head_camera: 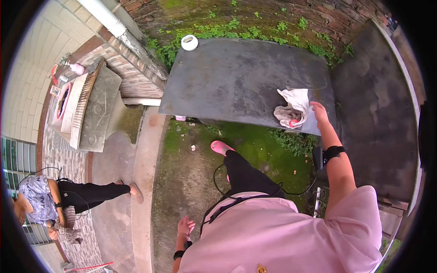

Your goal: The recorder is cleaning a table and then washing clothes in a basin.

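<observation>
A crumpled white cloth [297,100] with greyish stains lies near the right front edge of a dark stone slab table [232,75]; a small red patch shows at its lower edge. My right hand [320,112] reaches out over the slab just right of the cloth, fingers partly spread, with no grip on it to be seen. My left hand [186,226] hangs low beside my body, away from the slab, its fingers loosely curled and nothing visible in it. A round white container [189,43] stands at the slab's far left corner.
A mossy brick wall [259,20] runs behind the slab, and a dark upright panel [372,112] stands at right. To the left are a white drainpipe [102,17], a concrete washboard sink [99,109] and a person [41,201] holding a greyish cloth. Mossy ground lies below.
</observation>
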### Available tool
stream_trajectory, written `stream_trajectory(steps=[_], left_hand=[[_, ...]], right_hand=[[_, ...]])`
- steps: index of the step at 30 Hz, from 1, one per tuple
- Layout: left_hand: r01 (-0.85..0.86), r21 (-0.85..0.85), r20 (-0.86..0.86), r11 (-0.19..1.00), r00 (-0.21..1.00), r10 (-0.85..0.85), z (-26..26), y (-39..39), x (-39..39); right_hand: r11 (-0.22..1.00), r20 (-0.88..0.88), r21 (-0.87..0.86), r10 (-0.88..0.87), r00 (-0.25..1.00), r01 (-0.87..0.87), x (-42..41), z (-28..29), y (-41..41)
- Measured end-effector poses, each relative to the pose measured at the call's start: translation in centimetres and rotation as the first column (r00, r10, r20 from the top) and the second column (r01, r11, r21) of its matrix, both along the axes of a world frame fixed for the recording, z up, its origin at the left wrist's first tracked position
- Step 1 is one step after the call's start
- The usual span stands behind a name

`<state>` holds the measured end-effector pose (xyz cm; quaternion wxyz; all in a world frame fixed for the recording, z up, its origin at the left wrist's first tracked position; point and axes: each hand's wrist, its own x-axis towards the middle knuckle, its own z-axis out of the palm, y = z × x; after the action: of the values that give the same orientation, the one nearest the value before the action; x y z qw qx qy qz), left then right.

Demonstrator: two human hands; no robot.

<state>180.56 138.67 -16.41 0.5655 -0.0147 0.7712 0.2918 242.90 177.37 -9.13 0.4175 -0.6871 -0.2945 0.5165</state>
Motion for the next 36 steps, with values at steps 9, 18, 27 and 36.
stream_trajectory(steps=[9,18,27,36], left_hand=[[-0.098,-0.043,-0.035,0.994,0.995,0.096,2.7,-4.4,-0.7],[-0.052,-0.071,-0.079,0.996,0.996,0.046,3.5,-2.3,0.5],[-0.089,0.053,-0.079,0.995,0.993,0.093,2.7,-0.4,1.6],[-0.042,-0.1,0.082,0.994,0.995,0.05,0.9,-1.6,4.7]], right_hand=[[0.804,0.743,-0.5,0.589,0.318,-0.322,-9.5,-2.4,2.2],[0.842,0.812,-0.512,0.539,0.222,-0.17,-10.0,-6.2,3.0],[0.792,0.761,-0.603,0.606,0.23,-0.091,-11.0,-6.8,3.1],[0.771,0.741,-0.622,0.636,0.216,-0.135,-12.0,-5.4,3.2]])
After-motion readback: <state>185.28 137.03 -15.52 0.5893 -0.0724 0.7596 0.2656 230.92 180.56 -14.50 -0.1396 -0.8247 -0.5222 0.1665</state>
